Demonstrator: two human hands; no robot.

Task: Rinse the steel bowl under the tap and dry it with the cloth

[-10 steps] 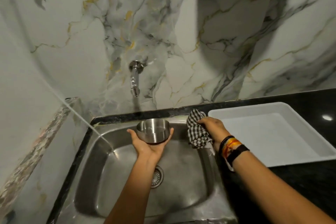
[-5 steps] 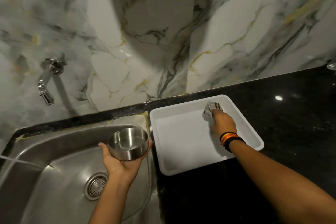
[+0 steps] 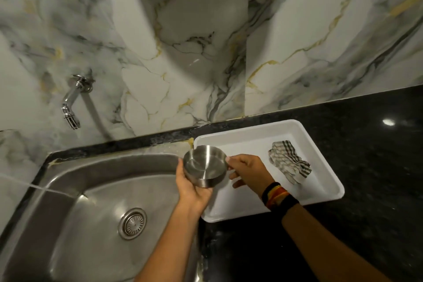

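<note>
The small steel bowl [image 3: 204, 165] is held tilted over the left edge of the white tray [image 3: 256, 212], beside the sink. My left hand [image 3: 191, 186] cups it from below. My right hand [image 3: 247, 170] pinches the bowl's right rim with thumb and fingers. The checked cloth [image 3: 289, 163] lies crumpled in the right half of the tray, apart from both hands. The chrome tap [image 3: 72, 103] sticks out of the wall at the left, with no water running from it.
The steel sink [image 3: 68, 224] with its round drain [image 3: 132, 223] fills the lower left. A black stone counter [image 3: 377, 167] lies around the tray and to the right. The marble wall [image 3: 206, 41] rises behind.
My right hand left the cloth in the tray and came back to the bowl's rim. My left hand carried the bowl right, from over the sink to the tray's edge.
</note>
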